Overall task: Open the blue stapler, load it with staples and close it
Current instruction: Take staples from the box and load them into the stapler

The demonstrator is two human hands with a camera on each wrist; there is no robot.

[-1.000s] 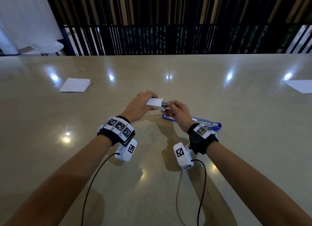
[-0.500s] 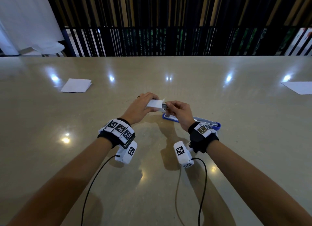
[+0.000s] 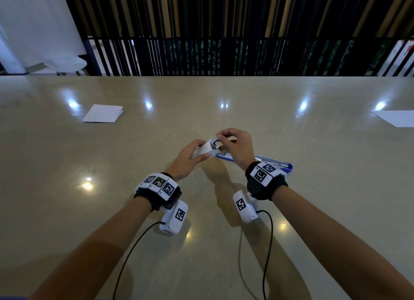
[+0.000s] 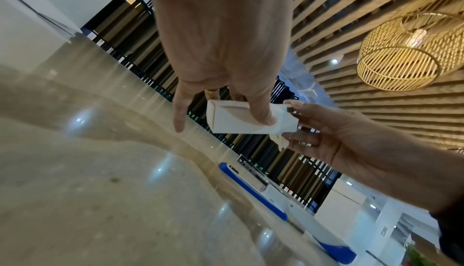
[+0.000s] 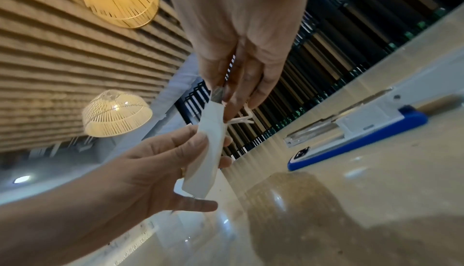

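Now your left hand (image 3: 187, 157) holds the staple box (image 3: 202, 151); your right hand (image 3: 235, 147) pinches staples (image 5: 218, 93) at its open end, directly above the open blue stapler (image 3: 272, 163), lying left-right on the tabletop (image 3: 313, 199).

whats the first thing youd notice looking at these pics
The two hands meet at the middle of the table: the left hand grips a small white staple box while the right hand pinches at its open end. Just behind the right wrist, the blue stapler lies swung open flat on the glossy table. In the wrist views, woven wicker lamps hang overhead.
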